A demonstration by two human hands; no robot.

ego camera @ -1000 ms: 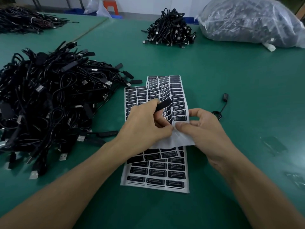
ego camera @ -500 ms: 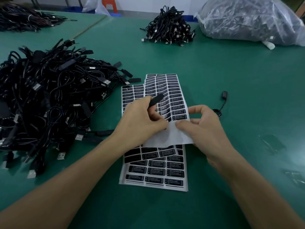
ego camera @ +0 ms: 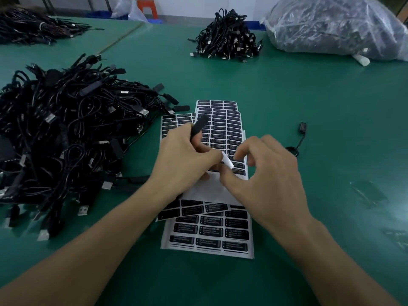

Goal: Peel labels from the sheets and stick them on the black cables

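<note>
Several label sheets (ego camera: 223, 129) with black labels lie overlapped on the green table (ego camera: 287, 96); the top one is curled up at its near edge. My left hand (ego camera: 185, 162) grips the black inline block of a cable (ego camera: 199, 127), which sticks up from the fist over the sheets. Just beside it, my right hand (ego camera: 267, 173) pinches a peeled label (ego camera: 227, 161) between thumb and forefinger, white underside showing. The cable's far end (ego camera: 302, 127) lies on the table to the right.
A large heap of black cables (ego camera: 66, 133) fills the left side. A smaller cable pile (ego camera: 227, 38) and a clear plastic bag of cables (ego camera: 337, 27) sit at the back. Another cable heap (ego camera: 33, 27) lies far left. A lower label sheet (ego camera: 209, 237) lies nearest me.
My right hand has let go of the sheet's near edge and now holds a label lifted off it. My left hand still holds the cable block, slightly higher.
</note>
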